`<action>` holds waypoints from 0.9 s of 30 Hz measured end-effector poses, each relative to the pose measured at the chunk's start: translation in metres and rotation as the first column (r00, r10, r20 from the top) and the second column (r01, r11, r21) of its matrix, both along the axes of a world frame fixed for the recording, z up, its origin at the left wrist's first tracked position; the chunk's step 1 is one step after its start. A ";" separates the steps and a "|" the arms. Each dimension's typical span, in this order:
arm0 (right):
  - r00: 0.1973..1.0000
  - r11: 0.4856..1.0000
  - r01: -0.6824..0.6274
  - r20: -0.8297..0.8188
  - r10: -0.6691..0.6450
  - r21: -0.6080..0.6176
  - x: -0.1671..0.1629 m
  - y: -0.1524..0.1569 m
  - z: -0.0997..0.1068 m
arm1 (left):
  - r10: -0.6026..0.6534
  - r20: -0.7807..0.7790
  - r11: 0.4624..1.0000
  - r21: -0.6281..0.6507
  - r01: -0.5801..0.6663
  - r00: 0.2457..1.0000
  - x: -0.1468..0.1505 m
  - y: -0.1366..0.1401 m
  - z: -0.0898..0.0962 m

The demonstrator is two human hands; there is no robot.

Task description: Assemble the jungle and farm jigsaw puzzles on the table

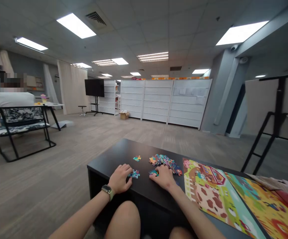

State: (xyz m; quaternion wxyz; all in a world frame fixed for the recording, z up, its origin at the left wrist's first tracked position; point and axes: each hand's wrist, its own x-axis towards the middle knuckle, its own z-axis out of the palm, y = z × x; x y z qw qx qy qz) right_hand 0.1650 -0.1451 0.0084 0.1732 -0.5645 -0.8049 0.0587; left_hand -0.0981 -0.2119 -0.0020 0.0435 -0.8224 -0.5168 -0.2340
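My left hand [121,178], with a watch [107,189] on its wrist, is low over the dark table. Its thumb and curled fingers close on the left edge of a few joined-looking blue jigsaw puzzle pieces [135,174]. To the right, my right hand [164,177] has a teal puzzle piece [153,173] between thumb and fingers, down at the tabletop. Just beyond that hand lies a heap of colourful puzzle pieces [162,160], partly covered by its fingers. One loose puzzle piece [137,158] sits farther back, between the two hands.
A farm-picture sheet [206,189] lies on the table [109,158] at right, beside a yellow picture sheet [270,202]. Cloth [283,187] is at the far right. An easel-like stand [270,126] rises beyond. At left, a person sits in a chair [24,116].
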 end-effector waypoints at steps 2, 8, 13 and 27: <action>0.993 0.992 -0.115 -0.024 0.114 -0.043 -0.005 0.005 -0.001 | -0.014 -0.005 0.999 -0.031 0.014 1.000 -0.003 0.001 0.002; 0.955 0.963 -0.269 -0.140 0.262 -0.029 -0.010 0.010 0.003 | 0.009 0.008 0.992 -0.123 -0.008 1.000 -0.017 0.018 0.016; 0.964 0.979 -0.205 -0.171 0.202 0.004 -0.006 0.008 0.009 | 0.099 0.077 0.987 -0.134 -0.088 0.992 -0.002 0.071 0.023; 0.921 0.942 -0.306 -0.295 0.256 -0.138 -0.003 0.012 0.014 | -0.107 0.255 0.905 -0.376 0.201 0.961 0.018 0.115 0.003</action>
